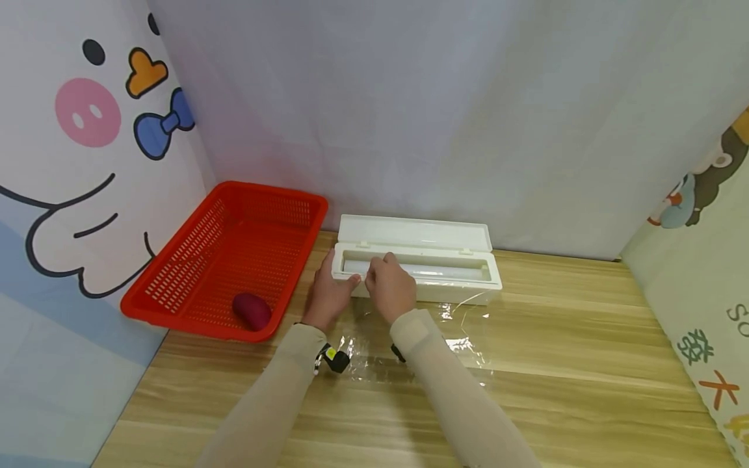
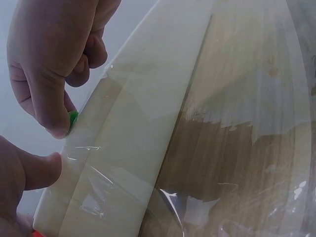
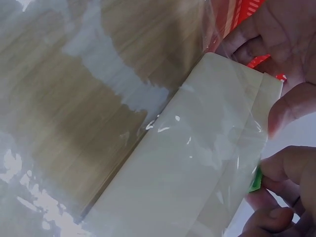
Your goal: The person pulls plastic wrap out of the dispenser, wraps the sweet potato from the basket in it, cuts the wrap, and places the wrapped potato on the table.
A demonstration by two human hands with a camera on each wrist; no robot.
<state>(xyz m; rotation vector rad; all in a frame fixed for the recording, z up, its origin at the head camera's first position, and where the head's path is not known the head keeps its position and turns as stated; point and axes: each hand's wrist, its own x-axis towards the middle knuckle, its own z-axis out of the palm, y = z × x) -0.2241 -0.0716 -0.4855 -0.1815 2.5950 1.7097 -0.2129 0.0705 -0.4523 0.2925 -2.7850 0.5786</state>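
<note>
Sleeves (image 1: 260, 403) are extended to the white box (image 1: 435, 286) on the table (image 1: 573, 364), left end clasped by the left hand (image 1: 330, 296), likely for steadiness, green tab (image 3: 256, 181) at its rim pinched by the right hand (image 1: 392, 286), clear film (image 1: 374, 357) draped over the front.

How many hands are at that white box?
2: the left hand grips the left end of the white box; the right hand pinches a green piece at its edge.
</note>
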